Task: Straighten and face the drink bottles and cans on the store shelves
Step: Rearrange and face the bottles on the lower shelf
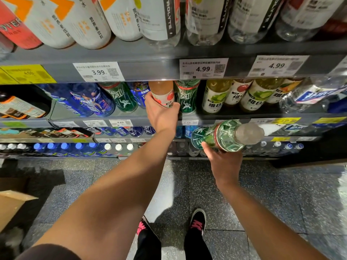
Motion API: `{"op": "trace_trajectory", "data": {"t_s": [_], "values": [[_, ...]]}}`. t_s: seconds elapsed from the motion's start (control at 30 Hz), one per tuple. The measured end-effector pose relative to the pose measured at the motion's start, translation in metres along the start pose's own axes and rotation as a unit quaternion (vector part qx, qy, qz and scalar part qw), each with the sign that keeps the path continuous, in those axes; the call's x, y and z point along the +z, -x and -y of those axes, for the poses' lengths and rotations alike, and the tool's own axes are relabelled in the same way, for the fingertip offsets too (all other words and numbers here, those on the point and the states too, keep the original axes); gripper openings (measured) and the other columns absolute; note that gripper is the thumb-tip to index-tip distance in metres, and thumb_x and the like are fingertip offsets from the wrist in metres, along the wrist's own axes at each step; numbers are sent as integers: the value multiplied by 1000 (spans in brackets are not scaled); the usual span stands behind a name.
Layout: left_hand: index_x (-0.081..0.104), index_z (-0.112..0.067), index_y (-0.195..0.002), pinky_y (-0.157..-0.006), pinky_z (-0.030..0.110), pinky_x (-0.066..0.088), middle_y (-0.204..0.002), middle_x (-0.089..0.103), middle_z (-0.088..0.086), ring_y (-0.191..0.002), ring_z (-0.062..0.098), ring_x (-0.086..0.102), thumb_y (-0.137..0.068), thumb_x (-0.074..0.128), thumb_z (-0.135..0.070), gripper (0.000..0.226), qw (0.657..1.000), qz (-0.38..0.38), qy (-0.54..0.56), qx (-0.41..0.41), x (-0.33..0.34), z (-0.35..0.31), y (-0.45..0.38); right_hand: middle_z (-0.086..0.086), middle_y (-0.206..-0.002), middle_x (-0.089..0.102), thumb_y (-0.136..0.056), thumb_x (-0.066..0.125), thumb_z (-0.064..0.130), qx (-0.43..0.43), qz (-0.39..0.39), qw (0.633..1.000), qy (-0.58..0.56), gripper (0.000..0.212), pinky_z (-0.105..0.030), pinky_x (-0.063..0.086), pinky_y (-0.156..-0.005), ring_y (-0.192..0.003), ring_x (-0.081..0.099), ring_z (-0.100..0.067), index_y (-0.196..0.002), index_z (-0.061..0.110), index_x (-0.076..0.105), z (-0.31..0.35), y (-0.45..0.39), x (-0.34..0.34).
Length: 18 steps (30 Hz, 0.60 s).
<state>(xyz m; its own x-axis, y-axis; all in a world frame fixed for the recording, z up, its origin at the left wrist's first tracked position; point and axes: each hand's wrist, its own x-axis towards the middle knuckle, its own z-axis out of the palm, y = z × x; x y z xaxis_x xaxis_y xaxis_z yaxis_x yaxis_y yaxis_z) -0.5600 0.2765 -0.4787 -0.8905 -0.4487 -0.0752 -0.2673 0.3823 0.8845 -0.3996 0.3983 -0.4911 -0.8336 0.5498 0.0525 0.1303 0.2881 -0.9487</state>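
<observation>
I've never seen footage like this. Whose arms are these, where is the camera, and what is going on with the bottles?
There is no machine here: these are a person's two bare arms, filmed by one wide-angle camera worn on the head and looking forward and down. That is why you see the person's shoes on the speckled floor below.

In front stands a store shelf with price tags along its edges and rows of drink bottles. The left hand reaches to the middle shelf and grips a bottle with a white and red label, standing between green bottles. The right hand holds a green bottle off the shelf, tipped over with its pale cap pointing right. To the right stand yellowish bottles with lime pictures. The person seems to be tidying the row.
</observation>
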Motion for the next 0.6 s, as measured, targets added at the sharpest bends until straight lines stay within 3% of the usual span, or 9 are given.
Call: {"op": "trace_trajectory", "data": {"t_s": [0.1,0.23,0.37,0.43,0.53,0.6], "values": [[48,-21,-130,-96,27,40,-123,54,-2,-114,17,52,-65,84,-27,74,1000,-8,-6,-3,3,-1,0,31,-87,70,-75,87,26,19,11,1000,-6,36,0,39,-90,-91,65,11,-85,53,65,2,1,0],[53,-24,-123,-96,31,49,-116,63,-4,-105,19,61,-67,84,-24,64,999,2,12,-44,2,-6,-2,42,-101,64,-74,87,30,25,-3,999,-27,55,5,37,-88,-98,61,17,-102,66,58,8,4,1],[51,-22,-129,-95,19,40,-121,66,-1,-109,18,61,-68,86,-20,70,998,-5,47,-46,-12,0,3,43,-110,61,-75,87,25,25,-9,998,-53,69,-7,44,-96,-106,59,15,-110,71,51,21,4,4],[53,-21,-132,-94,14,37,-122,66,0,-107,14,58,-66,87,-21,75,997,-17,64,-33,-24,4,5,48,-110,57,-76,87,22,7,0,999,-31,70,-3,38,-99,-108,53,23,-112,70,50,30,3,9],[58,-19,-126,-93,17,43,-115,70,-1,-103,13,61,-61,89,-24,72,997,-33,70,2,-44,9,10,29,-111,65,-75,83,38,6,9,1000,-20,47,4,30,-96,-107,52,22,-117,39,62,35,0,27],[61,-13,-118,-88,20,49,-106,71,2,-96,14,64,-60,90,-25,65,997,-36,63,24,-60,16,13,8,-116,67,-77,84,35,9,19,1000,-3,57,2,30,-98,-109,54,15,-123,8,63,43,-4,42]]}}
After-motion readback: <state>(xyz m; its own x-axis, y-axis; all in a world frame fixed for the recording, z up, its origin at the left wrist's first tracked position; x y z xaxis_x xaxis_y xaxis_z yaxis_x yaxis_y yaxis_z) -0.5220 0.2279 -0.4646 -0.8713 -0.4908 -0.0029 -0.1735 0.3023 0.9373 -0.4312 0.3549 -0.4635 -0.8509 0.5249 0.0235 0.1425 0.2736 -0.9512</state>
